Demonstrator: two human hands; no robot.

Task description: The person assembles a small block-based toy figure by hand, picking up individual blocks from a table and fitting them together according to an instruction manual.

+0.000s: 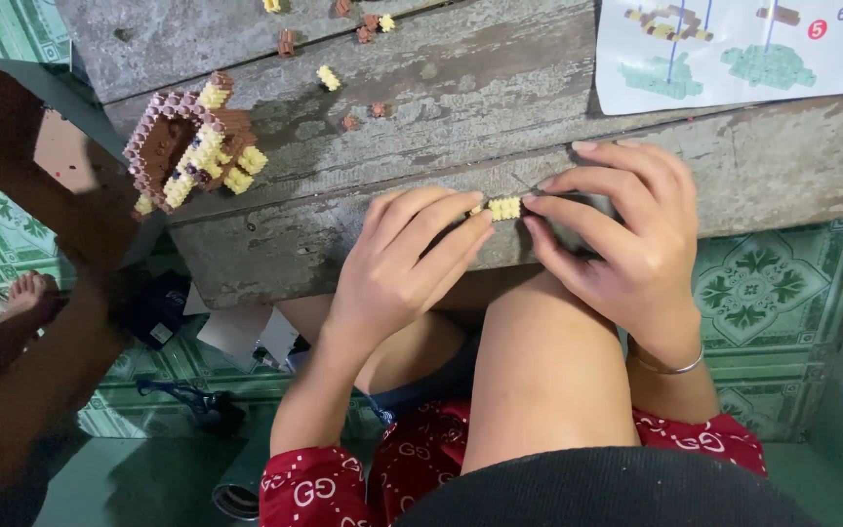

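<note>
Both hands, left (397, 268) and right (626, 234), pinch a small yellow brick piece (504, 208) at the counter's (421, 117) near edge; a slip would likely drop it floorward.

Weathered plank table over green tiled floor

Grey wooden table (461, 88) spans above the hands; green patterned floor tiles (763, 293) show below right and far left, in daylight.

Left hand (397, 268) and right hand (626, 229), fingers (470, 220) pinched together.
</note>
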